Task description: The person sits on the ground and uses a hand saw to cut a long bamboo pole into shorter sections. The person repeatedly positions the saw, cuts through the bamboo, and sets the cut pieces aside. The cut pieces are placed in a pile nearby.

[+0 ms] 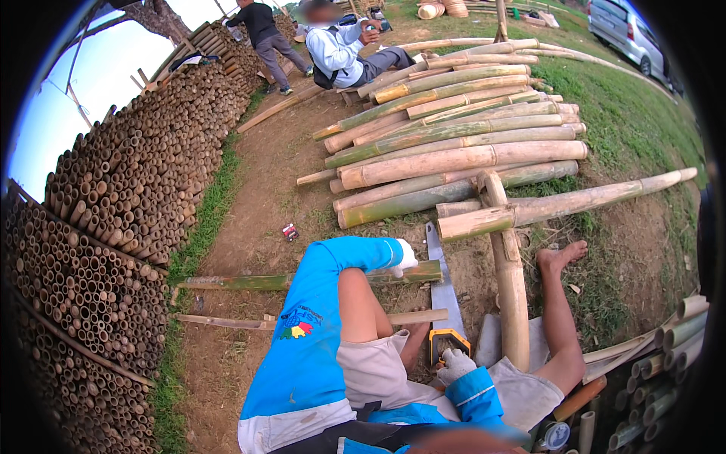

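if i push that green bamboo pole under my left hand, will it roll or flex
The green bamboo pole looks round and lies on bare dirt, so it would probably roll. It looks stiff, so little flex is likely. The left hand, gloved, rests on it and likely steadies it.

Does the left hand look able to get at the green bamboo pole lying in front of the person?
Probably yes: the gloved left hand already rests on the green bamboo pole, arm stretched over the knee, nothing between them. The right hand grips the handsaw.
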A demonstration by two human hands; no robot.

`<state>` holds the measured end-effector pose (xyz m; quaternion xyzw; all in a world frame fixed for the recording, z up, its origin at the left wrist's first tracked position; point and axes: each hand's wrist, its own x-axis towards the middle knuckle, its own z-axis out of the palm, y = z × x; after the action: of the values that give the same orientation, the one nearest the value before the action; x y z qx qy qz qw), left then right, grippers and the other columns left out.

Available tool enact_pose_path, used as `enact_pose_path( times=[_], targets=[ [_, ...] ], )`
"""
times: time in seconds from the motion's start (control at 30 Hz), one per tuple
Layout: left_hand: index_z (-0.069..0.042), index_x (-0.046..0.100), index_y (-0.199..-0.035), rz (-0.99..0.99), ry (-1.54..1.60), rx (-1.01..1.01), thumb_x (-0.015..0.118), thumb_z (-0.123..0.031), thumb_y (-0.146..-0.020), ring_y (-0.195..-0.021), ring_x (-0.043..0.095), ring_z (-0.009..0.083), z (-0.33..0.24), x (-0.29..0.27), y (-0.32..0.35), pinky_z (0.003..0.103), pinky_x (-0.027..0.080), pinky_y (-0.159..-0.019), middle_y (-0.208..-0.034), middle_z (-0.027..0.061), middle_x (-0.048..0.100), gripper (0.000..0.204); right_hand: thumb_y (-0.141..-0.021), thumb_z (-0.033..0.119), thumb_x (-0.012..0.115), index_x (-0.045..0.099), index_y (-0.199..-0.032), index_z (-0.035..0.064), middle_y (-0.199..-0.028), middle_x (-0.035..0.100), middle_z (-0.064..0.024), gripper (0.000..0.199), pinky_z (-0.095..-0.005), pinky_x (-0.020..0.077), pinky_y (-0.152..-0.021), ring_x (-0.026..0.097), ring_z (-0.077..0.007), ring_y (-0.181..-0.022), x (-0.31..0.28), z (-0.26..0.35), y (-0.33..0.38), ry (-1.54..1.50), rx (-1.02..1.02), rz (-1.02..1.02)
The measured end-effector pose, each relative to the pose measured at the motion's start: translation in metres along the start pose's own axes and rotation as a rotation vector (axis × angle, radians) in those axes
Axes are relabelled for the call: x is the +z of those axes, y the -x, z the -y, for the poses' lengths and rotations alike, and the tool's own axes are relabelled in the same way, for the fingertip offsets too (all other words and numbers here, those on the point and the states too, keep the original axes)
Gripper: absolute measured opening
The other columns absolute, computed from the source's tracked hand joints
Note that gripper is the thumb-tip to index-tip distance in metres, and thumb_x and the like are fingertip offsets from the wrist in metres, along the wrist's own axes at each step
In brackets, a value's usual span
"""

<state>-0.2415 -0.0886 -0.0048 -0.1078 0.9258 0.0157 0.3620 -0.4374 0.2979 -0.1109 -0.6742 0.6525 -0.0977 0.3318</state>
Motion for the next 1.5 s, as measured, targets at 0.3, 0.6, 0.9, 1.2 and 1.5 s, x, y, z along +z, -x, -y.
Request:
enact_pose_path(
  times=[0.3, 0.6, 0.9, 1.2, 1.5],
  targets=[
    [-0.008, 0.072, -0.125, -0.005, 0.008, -0.016, 0.080, -0.031, -0.082, -0.096, 0.076, 0.0437, 0.001, 0.000, 0.003, 0.058, 0.058, -0.085, -0.097, 0.0184, 0.079, 0.049, -0.092, 0.033, 0.074, 0.068, -0.115, 0.0107, -0.120, 0.069, -0.0242, 0.033, -0.0566, 0.0567, -0.096, 0.069, -0.0477, -0.110, 0.001, 0.000, 0.001, 0.001, -0.007, -0.036],
    [-0.008, 0.070, -0.132, -0.014, 0.051, -0.074, 0.081, -0.034, -0.084, -0.107, 0.074, 0.0440, 0.004, -0.006, 0.010, 0.058, 0.057, -0.092, -0.111, 0.0210, 0.079, 0.056, -0.093, 0.037, 0.073, 0.066, -0.119, 0.0097, -0.125, 0.068, -0.0252, 0.038, -0.0588, 0.0565, -0.101, 0.068, -0.0499, -0.115, -0.005, 0.004, 0.001, 0.003, 0.015, 0.007],
    [-0.010, 0.065, -0.137, -0.099, 0.285, -0.338, 0.077, -0.048, -0.090, -0.115, 0.071, 0.0430, 0.032, 0.009, 0.059, 0.057, 0.056, -0.096, -0.124, 0.0200, 0.076, 0.062, -0.091, 0.034, 0.076, 0.065, -0.122, 0.0083, -0.125, 0.067, -0.0264, 0.041, -0.0589, 0.0558, -0.098, 0.067, -0.0513, -0.114, -0.005, 0.002, 0.006, 0.018, -0.065, 0.002],
    [-0.012, 0.063, -0.136, -1.111, 0.706, -0.887, 0.077, -0.039, -0.096, -0.119, 0.071, 0.0377, -0.002, 0.056, 0.145, 0.049, 0.057, -0.102, -0.127, 0.0169, 0.074, 0.050, -0.089, 0.035, 0.076, 0.069, -0.122, 0.0114, -0.122, 0.069, -0.0245, 0.042, -0.0595, 0.0579, -0.097, 0.068, -0.0515, -0.113, -0.006, -0.002, 0.009, 0.024, -0.050, -0.007],
    [-0.012, 0.061, -0.141, -1.363, 0.404, -1.630, 0.077, -0.028, -0.093, -0.132, 0.058, 0.0439, -0.233, 0.211, 0.239, 0.056, 0.047, -0.113, -0.140, 0.0216, 0.063, 0.053, -0.086, 0.035, 0.078, 0.069, -0.120, 0.0112, -0.122, 0.069, -0.0236, 0.043, -0.0582, 0.0594, -0.095, 0.068, -0.0497, -0.113, -0.010, 0.002, 0.015, 0.062, -0.037, -0.012]
  ],
)
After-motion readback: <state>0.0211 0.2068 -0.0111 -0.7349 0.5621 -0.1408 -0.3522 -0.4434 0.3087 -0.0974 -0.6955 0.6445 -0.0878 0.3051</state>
